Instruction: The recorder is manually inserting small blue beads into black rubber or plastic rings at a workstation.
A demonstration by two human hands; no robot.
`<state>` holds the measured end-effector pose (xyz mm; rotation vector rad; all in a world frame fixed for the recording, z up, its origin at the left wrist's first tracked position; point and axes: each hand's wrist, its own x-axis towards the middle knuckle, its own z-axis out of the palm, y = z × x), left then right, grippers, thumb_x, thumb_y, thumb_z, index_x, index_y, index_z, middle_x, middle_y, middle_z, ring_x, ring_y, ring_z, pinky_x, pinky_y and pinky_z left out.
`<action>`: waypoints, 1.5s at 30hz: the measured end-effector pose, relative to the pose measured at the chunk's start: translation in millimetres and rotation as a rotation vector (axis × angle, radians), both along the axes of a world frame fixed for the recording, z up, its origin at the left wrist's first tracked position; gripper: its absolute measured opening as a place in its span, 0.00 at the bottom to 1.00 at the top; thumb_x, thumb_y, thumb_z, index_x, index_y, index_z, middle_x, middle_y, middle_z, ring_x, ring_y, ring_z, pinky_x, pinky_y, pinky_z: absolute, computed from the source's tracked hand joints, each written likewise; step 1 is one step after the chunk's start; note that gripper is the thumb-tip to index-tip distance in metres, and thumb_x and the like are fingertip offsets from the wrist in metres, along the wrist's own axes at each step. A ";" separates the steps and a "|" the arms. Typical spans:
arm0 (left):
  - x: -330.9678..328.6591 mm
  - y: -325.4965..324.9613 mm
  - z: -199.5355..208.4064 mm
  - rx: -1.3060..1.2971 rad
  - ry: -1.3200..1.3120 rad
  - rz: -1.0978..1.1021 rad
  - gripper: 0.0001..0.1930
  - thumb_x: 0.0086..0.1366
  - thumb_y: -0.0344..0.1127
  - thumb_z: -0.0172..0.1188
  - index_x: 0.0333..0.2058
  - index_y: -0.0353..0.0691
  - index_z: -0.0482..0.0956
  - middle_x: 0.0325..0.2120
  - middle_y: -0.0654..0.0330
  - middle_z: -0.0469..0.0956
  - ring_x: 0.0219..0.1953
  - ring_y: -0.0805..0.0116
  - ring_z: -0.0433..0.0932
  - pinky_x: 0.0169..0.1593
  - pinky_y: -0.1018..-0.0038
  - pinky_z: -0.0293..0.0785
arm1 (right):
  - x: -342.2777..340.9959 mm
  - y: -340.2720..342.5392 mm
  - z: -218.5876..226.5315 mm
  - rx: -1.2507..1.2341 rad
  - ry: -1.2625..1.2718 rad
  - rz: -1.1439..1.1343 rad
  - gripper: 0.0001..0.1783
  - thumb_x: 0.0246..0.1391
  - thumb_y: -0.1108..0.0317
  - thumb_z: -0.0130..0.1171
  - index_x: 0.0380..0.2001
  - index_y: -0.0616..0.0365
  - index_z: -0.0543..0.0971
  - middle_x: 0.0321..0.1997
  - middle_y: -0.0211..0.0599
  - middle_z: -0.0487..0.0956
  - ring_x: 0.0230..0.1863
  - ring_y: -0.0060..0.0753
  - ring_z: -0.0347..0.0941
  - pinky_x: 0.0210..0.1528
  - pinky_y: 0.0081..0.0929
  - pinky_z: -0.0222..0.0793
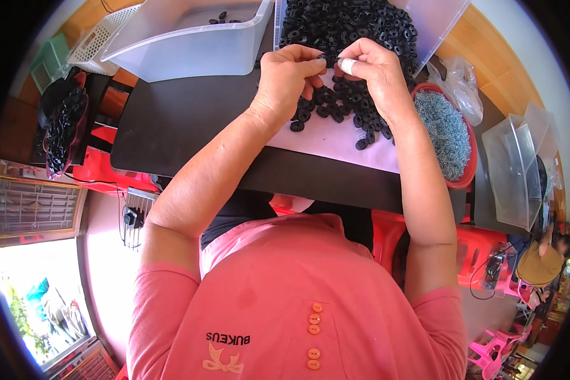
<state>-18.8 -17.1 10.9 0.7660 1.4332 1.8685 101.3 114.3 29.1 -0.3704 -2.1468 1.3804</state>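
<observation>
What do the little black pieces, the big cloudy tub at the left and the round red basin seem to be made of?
Black pieces: plastic or rubber, judging by their repeated shape and faint sheen; I can't tell which.
Cloudy tub: likely smooth plastic, given its milky, translucent walls.
Red basin: probably smooth plastic, given its evenly coloured rim.

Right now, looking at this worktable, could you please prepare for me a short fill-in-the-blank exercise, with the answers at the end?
1. The loose ring-like parts near the left hand and right hand are coloured ____.
2. The white wrapping is on the ____ hand.
3. The basin of bluish pieces is ____.
4. The translucent bin with only a few parts visible stands to the ____ of both hands.

Answers: black; right; red; left.
</observation>
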 end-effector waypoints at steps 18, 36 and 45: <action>5.8 -0.3 -3.0 -0.014 -0.035 -0.079 0.10 0.64 0.29 0.59 0.41 0.27 0.77 0.29 0.53 0.80 0.25 0.71 0.78 0.23 0.78 0.72 | -1.1 -19.0 -7.9 0.118 0.069 -0.126 0.07 0.51 0.80 0.57 0.34 0.64 0.79 0.27 0.33 0.80 0.29 0.20 0.74 0.32 0.21 0.69; 3.4 -11.0 15.9 0.003 -0.192 0.005 0.04 0.62 0.27 0.58 0.33 0.32 0.79 0.20 0.57 0.77 0.14 0.73 0.68 0.18 0.80 0.62 | 31.6 -94.3 -33.5 1.098 -0.115 0.023 0.05 0.43 0.70 0.62 0.27 0.57 0.78 0.30 0.35 0.75 0.33 0.39 0.74 0.38 0.35 0.69; -2.5 -6.7 3.9 0.067 -0.101 -0.023 0.08 0.63 0.29 0.61 0.37 0.29 0.78 0.26 0.55 0.79 0.24 0.70 0.77 0.24 0.78 0.69 | 20.8 -102.9 -42.0 1.177 -0.205 -0.065 0.05 0.42 0.71 0.58 0.25 0.60 0.77 0.29 0.40 0.77 0.32 0.42 0.74 0.33 0.34 0.73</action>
